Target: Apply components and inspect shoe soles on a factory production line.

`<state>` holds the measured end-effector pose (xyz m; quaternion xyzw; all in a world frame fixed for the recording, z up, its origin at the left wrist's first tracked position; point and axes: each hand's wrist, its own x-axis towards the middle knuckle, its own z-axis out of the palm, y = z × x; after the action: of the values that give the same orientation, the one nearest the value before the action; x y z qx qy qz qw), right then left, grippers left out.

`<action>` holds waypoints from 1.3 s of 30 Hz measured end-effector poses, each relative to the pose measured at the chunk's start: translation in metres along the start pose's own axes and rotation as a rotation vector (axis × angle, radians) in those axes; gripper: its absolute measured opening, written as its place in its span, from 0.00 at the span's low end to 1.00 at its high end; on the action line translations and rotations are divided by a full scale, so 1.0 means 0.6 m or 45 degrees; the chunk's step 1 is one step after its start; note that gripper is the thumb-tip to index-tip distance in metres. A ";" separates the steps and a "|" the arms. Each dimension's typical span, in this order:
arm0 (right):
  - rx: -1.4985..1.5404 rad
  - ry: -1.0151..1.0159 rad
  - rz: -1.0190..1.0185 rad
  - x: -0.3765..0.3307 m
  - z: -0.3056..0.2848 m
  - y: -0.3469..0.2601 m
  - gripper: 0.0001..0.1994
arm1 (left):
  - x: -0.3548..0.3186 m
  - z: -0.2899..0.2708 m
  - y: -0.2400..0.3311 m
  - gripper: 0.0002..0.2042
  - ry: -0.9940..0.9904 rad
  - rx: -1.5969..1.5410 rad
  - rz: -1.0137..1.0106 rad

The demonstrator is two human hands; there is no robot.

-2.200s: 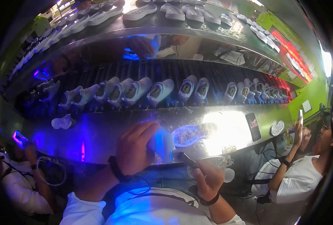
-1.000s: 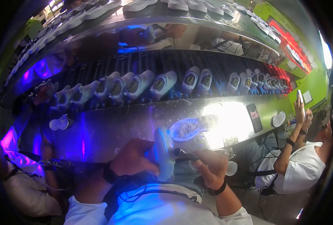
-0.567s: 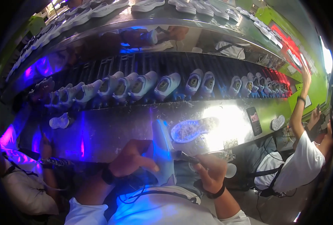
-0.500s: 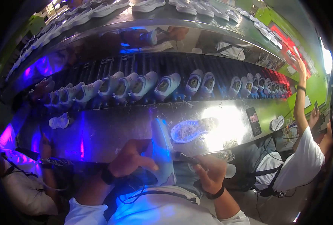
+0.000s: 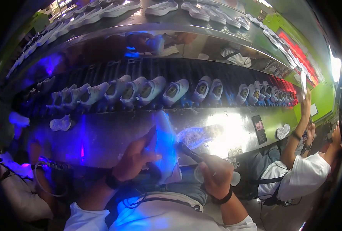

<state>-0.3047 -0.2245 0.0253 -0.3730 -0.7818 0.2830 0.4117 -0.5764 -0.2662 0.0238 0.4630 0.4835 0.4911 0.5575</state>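
Observation:
A white shoe [image 5: 165,154], lit blue, stands on end in front of me over the bench's near edge. My left hand [image 5: 136,156] is closed round its left side, with the thumb on the upper. In my right hand [image 5: 217,173] is a dark-handled brush [image 5: 190,152], gripped in the fist. Its tip lies against or very near the shoe's right side, along the sole edge; contact is hard to tell. Just beyond the brush, a white-rimmed shoe sole [image 5: 194,138] rests on the bench, its inside covered with pale shreds.
Several white shoes [image 5: 176,90] stand along a dark conveyor [image 5: 178,65] behind the metal bench [image 5: 109,138]. Above it, a shelf [image 5: 140,19] bears soles. A phone [image 5: 259,129] and white soles [image 5: 60,123] lie on the bench. Co-workers sit on both sides; the right one [image 5: 296,177] reaches up.
The shoe has shifted slightly up and away from me. My right hand and brush have tilted, the tip higher along the shoe. The right co-worker's arm has come lower, with a white sole in hand.

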 end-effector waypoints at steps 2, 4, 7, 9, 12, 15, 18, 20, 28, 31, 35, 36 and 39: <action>-0.007 -0.041 0.022 0.002 0.002 -0.003 0.11 | -0.002 -0.008 0.005 0.38 0.020 0.004 -0.059; 0.018 -0.078 0.020 0.004 0.002 -0.002 0.10 | -0.001 -0.020 0.004 0.36 0.040 0.009 -0.124; 0.081 -0.160 0.060 0.007 0.001 0.002 0.10 | 0.006 -0.035 -0.001 0.32 0.057 0.013 -0.135; 0.112 -0.204 0.102 0.006 -0.001 0.003 0.10 | 0.009 -0.036 0.005 0.30 0.103 0.045 -0.120; 0.204 -0.230 0.176 0.009 -0.004 -0.003 0.10 | 0.014 -0.045 -0.030 0.17 0.209 -0.150 -0.015; 0.177 -0.283 0.207 0.017 -0.013 -0.006 0.10 | 0.012 -0.056 -0.017 0.28 0.228 -0.011 -0.170; 0.140 -0.293 0.192 0.022 -0.020 -0.005 0.10 | 0.017 -0.057 -0.013 0.24 0.328 -0.021 -0.316; 0.069 -0.274 0.124 0.029 -0.024 -0.007 0.11 | 0.019 -0.061 -0.022 0.21 0.329 -0.103 -0.312; -0.185 -0.203 -0.097 0.071 -0.033 -0.026 0.11 | 0.022 -0.056 -0.042 0.14 0.374 -0.272 -0.295; -0.249 -0.166 -0.224 0.083 -0.034 -0.024 0.11 | 0.020 -0.047 -0.028 0.15 0.436 -0.383 -0.300; -0.281 -0.108 -0.390 0.100 -0.039 -0.028 0.13 | 0.009 -0.039 0.009 0.19 0.335 -0.457 -0.512; -0.282 -0.108 -0.382 0.103 -0.041 -0.027 0.13 | 0.008 -0.037 0.010 0.20 0.364 -0.481 -0.587; -0.275 -0.114 -0.447 0.112 -0.043 -0.024 0.15 | 0.001 -0.053 0.002 0.21 0.169 -0.611 -0.675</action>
<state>-0.3133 -0.1742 0.0782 -0.2602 -0.8781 0.1377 0.3772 -0.6078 -0.2642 0.0216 0.1447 0.4927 0.4579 0.7257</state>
